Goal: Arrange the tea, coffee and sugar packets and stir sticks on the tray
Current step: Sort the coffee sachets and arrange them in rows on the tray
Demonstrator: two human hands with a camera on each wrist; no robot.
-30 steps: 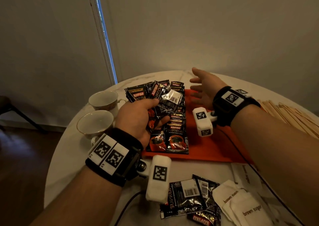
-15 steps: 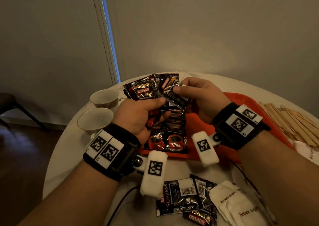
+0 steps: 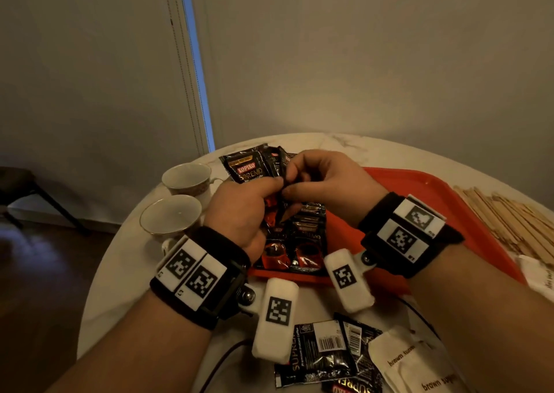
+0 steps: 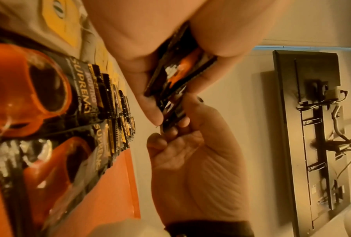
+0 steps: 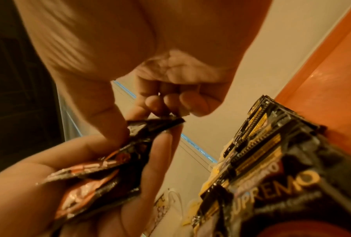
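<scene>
My left hand grips a fanned bunch of black Kopiko coffee packets above the left end of the orange tray. My right hand meets it from the right and pinches the edge of one packet in that bunch between thumb and fingertips. The bunch sits in my left palm. Two overlapping rows of coffee packets lie on the tray's left part under my hands. Wooden stir sticks lie on the table right of the tray.
Two empty cups stand left of the tray. Loose coffee packets and white brown sugar packets lie on the marble table near its front edge. The tray's right part is bare.
My right hand was open over the tray, then came left to the bunch and now pinches one packet. My left hand has kept its grip on the bunch.
</scene>
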